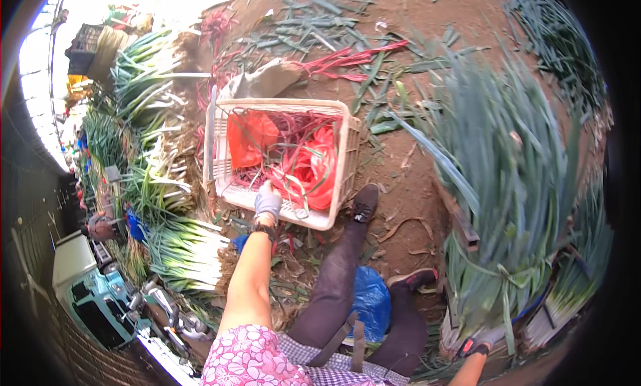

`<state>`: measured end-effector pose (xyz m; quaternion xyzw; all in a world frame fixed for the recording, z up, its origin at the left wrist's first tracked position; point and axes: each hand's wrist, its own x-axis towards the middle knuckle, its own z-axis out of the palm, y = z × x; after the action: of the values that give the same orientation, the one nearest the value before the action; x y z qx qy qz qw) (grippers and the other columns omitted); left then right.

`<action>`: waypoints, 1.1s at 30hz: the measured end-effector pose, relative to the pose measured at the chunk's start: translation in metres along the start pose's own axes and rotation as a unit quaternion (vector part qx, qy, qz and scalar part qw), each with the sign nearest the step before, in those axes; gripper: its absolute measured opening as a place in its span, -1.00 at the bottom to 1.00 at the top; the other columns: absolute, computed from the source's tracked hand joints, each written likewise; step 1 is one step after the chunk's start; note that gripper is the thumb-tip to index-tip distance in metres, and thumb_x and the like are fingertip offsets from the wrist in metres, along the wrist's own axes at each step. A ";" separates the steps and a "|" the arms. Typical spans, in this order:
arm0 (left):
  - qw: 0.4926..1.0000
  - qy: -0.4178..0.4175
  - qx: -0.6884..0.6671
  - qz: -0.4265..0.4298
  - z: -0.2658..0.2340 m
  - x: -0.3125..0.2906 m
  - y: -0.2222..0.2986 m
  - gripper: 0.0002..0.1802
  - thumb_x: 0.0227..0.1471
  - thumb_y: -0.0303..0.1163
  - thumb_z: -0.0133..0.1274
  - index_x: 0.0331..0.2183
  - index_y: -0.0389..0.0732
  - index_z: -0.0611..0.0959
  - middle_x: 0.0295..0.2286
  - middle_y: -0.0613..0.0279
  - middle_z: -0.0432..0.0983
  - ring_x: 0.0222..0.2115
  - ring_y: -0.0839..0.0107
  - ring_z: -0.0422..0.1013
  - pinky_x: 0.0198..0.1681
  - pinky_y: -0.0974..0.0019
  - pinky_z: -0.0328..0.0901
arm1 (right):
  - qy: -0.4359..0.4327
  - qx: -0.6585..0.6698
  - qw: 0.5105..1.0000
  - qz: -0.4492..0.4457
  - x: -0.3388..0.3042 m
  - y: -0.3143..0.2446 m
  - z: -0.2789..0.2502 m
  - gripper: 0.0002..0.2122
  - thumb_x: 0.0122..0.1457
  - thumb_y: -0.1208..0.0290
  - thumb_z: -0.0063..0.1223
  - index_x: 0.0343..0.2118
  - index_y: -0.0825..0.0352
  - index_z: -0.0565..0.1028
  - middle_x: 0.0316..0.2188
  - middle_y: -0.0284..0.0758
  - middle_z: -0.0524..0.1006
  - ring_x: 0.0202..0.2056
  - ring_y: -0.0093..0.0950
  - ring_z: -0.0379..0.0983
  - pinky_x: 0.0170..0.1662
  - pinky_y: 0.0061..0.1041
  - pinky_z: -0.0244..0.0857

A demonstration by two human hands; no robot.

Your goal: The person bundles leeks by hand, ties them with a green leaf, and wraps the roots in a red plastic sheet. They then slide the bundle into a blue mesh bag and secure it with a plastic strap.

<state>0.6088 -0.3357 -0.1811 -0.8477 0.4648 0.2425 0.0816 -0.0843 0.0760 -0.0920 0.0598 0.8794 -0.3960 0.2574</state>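
Note:
My left hand (pixel 268 200), in a pale glove, is at the near left rim of a white plastic crate (pixel 287 105). Its fingers look curled in beside the crate's contents; whatever they grip is hidden. Inside the crate lie an orange-red plastic bag (pixel 251 140), a coil of red plastic strip (pixel 310 175) and thin dark red strings. At the lower right, my gloved right hand (pixel 492 335) touches the white stem end of a big bundle of long green onions (pixel 497 179). Stems and leaves cover its fingers. A leaf band wraps this bundle.
Rows of green onions (pixel 190 252) lie along the left. Cut leaves (pixel 314 32) and red strips (pixel 354 57) litter the soil beyond the crate. A blue plastic bag (pixel 369 299) sits between my legs. A wooden bar (pixel 461 219) juts beside the large bundle. A teal truck (pixel 103 306) stands lower left.

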 end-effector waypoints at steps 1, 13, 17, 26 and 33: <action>0.999 -0.002 0.047 0.012 -0.004 0.020 -0.007 -0.62 -0.05 -0.40 -0.04 -0.12 -0.25 0.54 -0.18 -0.14 0.48 -0.12 -0.03 0.40 -0.04 0.12 0.29 | -0.003 -0.017 1.000 0.011 -0.002 0.003 0.006 -0.40 0.28 -0.01 -0.44 0.28 0.26 -0.04 0.32 -0.35 -0.16 0.29 -0.44 -0.21 0.29 -0.46 -0.37; 0.967 0.202 -0.129 -0.087 0.012 0.227 -0.137 -0.32 -0.16 -0.52 0.07 0.07 -0.32 0.31 -0.03 -0.22 0.34 -0.09 0.13 0.41 -0.03 0.05 0.32 | -0.022 -0.190 0.969 0.159 -0.042 0.033 0.096 -0.58 0.20 0.08 -0.30 0.01 0.26 0.16 0.01 -0.32 0.07 0.00 -0.40 0.00 0.02 -0.41 -0.14; 0.904 0.043 -0.369 -0.211 0.011 0.220 -0.105 -0.68 0.02 -0.47 0.08 -0.14 -0.33 0.51 -0.56 0.30 0.47 -0.71 0.56 0.33 -0.69 0.48 0.29 | 0.017 -0.228 0.955 0.191 -0.061 0.013 0.062 -0.64 0.17 0.12 -0.25 -0.08 0.26 0.22 -0.09 -0.31 0.15 -0.10 -0.38 0.07 -0.08 -0.39 -0.06; 0.863 -0.095 -0.457 -0.193 -0.058 0.112 -0.080 -0.85 0.07 -0.45 0.03 -0.28 -0.29 0.53 -0.61 0.31 0.42 -0.72 0.54 0.34 -0.68 0.48 0.30 | 0.049 -0.240 0.931 0.272 -0.093 -0.019 0.010 -0.75 0.11 0.18 -0.15 -0.29 0.26 0.37 -0.32 -0.29 0.32 -0.31 -0.34 0.23 -0.28 -0.34 0.12; 0.977 0.096 -0.189 -0.039 -0.006 0.191 -0.156 -0.44 -0.07 -0.61 0.05 0.02 -0.21 0.34 -0.61 0.28 0.42 -0.74 0.49 0.33 -0.72 0.40 0.27 | 0.058 -0.266 0.902 0.336 -0.100 -0.004 0.010 -0.80 0.06 0.24 -0.06 -0.45 0.26 0.49 -0.50 -0.27 0.45 -0.48 -0.32 0.35 -0.44 -0.31 0.26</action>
<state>0.8257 -0.3946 -0.2829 -0.8847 0.3827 0.2400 -0.1154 0.0040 0.0758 -0.0445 0.3036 0.8931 -0.0337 0.3303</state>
